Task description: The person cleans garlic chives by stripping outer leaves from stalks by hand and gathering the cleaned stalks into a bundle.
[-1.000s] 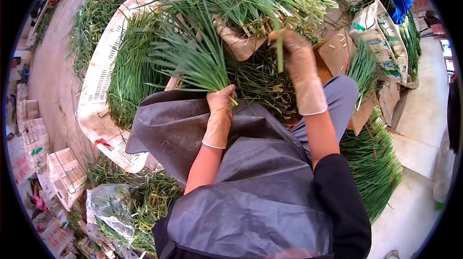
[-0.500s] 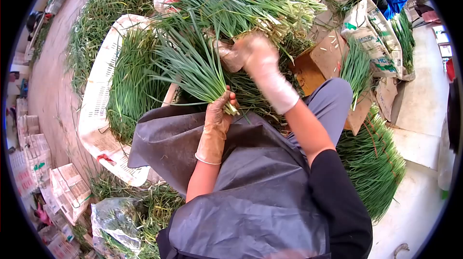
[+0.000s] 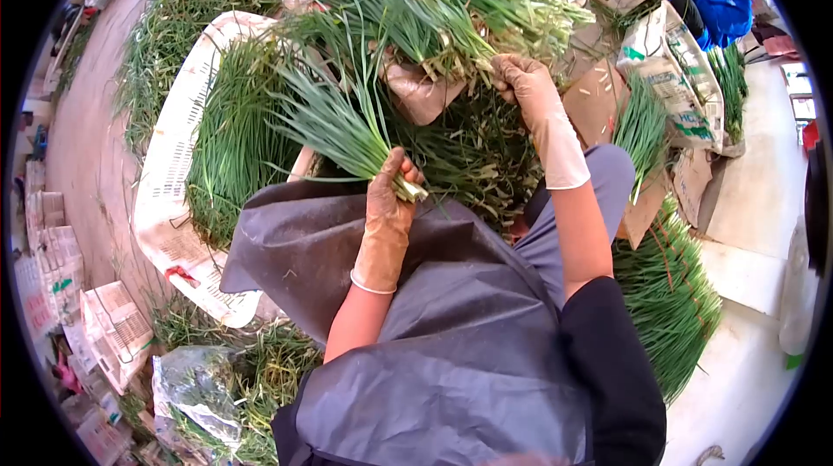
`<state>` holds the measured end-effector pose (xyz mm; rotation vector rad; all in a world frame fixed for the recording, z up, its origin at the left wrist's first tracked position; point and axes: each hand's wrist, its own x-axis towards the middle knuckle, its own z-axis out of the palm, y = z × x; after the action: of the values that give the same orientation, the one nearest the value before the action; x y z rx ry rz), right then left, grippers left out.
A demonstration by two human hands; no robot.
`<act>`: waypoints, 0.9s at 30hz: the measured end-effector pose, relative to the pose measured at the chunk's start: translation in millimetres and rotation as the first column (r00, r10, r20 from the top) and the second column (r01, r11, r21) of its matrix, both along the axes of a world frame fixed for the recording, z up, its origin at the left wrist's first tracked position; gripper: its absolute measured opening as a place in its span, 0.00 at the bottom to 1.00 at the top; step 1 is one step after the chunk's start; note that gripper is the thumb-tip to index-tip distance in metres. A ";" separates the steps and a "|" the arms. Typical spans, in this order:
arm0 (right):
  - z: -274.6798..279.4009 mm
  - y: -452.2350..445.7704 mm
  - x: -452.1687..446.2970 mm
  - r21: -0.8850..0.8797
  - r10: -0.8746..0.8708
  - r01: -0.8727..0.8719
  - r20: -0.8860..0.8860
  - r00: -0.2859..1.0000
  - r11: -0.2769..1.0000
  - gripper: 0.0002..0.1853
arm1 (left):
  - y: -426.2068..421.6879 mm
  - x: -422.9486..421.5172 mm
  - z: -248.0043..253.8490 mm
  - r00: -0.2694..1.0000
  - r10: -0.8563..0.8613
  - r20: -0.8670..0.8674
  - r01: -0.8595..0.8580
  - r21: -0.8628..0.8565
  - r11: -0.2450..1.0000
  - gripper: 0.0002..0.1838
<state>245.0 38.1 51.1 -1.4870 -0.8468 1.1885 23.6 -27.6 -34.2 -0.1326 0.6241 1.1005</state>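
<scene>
My gloved left hand (image 3: 390, 206) is closed round the pale stem ends of a bunch of long green stalks (image 3: 343, 132), whose leaves fan out to the upper left. My gloved right hand (image 3: 529, 88) is pinched at the pale ends of the stalk pile (image 3: 416, 6), with the fingertips on stems there. That pile lies on a pale wrapped support. Below it, between the hands, are loose dark trimmings (image 3: 468, 149). A dark apron (image 3: 451, 362) covers my lap.
A white basket (image 3: 165, 180) of green stalks stands left. Tied bundles (image 3: 668, 301) lie right, near a cardboard piece (image 3: 594, 101) and another basket (image 3: 677, 84). A person in blue (image 3: 720, 6) is at upper right. A plastic bag (image 3: 200, 388) lies lower left.
My right hand swung left over the held bunch, then back right to the pile's stem ends. My left hand has kept hold of the bunch.
</scene>
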 end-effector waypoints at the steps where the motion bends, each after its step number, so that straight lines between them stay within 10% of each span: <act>1: -12.5 -8.1 -2.6 -0.066 -0.026 0.025 -0.016 1.000 0.998 0.13 | -3.0 0.7 2.5 1.000 -0.014 -0.010 0.015 0.029 0.999 0.05; 4: -29.1 -33.2 -16.7 -0.096 0.006 -0.027 -0.208 0.978 0.995 0.14 | -2.6 5.6 2.7 0.999 -0.029 -0.036 0.032 0.073 0.997 0.06; 9: -65.8 -51.0 -48.6 -0.198 0.171 -0.204 -0.172 0.970 0.959 0.13 | -7.1 11.7 1.8 0.987 -0.046 -0.157 0.048 0.008 0.999 0.13; 12: -66.8 -52.2 -53.4 -0.099 0.227 -0.212 0.182 0.957 0.972 0.12 | -10.4 8.6 -1.1 0.971 -0.065 -0.228 0.062 -0.020 0.998 0.14; 16: -28.9 -49.7 -39.0 -0.163 0.170 -0.179 -0.066 0.983 0.970 0.14 | -1.6 0.6 -0.6 0.965 0.051 -0.259 -0.046 0.026 0.999 0.13; 17: -37.3 -46.0 -35.7 -0.186 0.155 -0.127 0.145 0.977 0.974 0.15 | -1.9 0.0 -0.5 0.969 0.050 -0.241 -0.040 0.046 0.998 0.13; 21: -28.5 -62.5 -54.2 -0.073 0.207 -0.202 0.063 0.976 0.977 0.15 | -0.6 9.5 2.5 0.976 0.008 -0.219 -0.006 0.011 1.000 0.14; 24: -46.3 -87.1 -89.8 0.181 0.053 -0.237 0.680 0.732 0.954 0.08 | -3.6 11.5 14.0 0.972 0.019 -0.233 -0.011 0.034 0.999 0.14; 27: -46.9 -96.7 -101.1 0.168 0.095 -0.369 0.797 0.597 0.914 0.06 | -4.8 10.8 17.3 0.945 0.018 -0.327 -0.026 -0.020 0.999 0.11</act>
<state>143.9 -58.6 4.2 -1.6406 -1.7945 0.4690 34.5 -32.5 -16.9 0.0237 0.9351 1.1468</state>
